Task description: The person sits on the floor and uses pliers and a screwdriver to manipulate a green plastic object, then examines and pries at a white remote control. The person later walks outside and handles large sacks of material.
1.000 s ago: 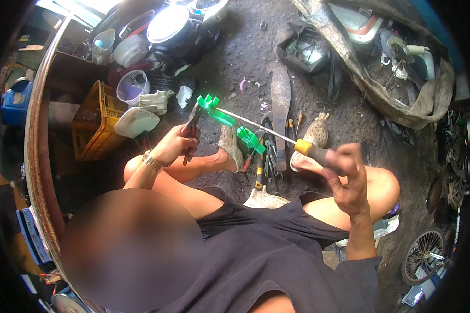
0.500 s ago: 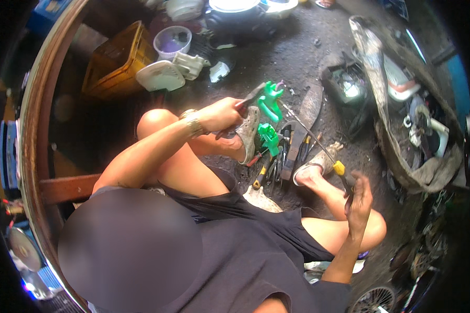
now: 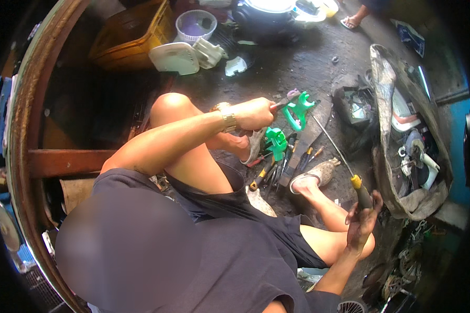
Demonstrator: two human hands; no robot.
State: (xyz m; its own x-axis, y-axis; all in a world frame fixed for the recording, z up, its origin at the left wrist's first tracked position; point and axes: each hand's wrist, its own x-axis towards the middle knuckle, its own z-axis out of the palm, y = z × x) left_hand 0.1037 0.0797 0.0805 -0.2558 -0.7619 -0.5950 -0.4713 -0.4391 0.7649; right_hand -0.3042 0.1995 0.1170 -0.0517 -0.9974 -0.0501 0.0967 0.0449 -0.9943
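My left hand (image 3: 256, 116), with a metal watch at the wrist, grips pliers (image 3: 281, 104) whose jaws are on a green plastic piece (image 3: 301, 110). My right hand (image 3: 361, 223) has dark, grimy fingers around the yellow and black handle of a long screwdriver (image 3: 362, 193). Its thin shaft slants up toward the green piece; whether the tip touches is unclear. A second green piece (image 3: 277, 142) rests below, among hand tools (image 3: 263, 172) on the ground between my feet, beside a long flat dark metal strip (image 3: 313, 136).
A yellow crate (image 3: 117, 41), a tub (image 3: 196, 26) and white plastic pieces (image 3: 173, 60) lie toward the back left. Another person's foot (image 3: 350, 22) in a slipper is at upper right. A worn grey sack (image 3: 418, 206) with parts lies right. A wooden frame (image 3: 34, 109) runs along the left.
The view has swung, and my left arm now reaches further right with pliers and green piece. My right hand is lower, the screwdriver tilted more steeply. The other person's foot shows more fully.
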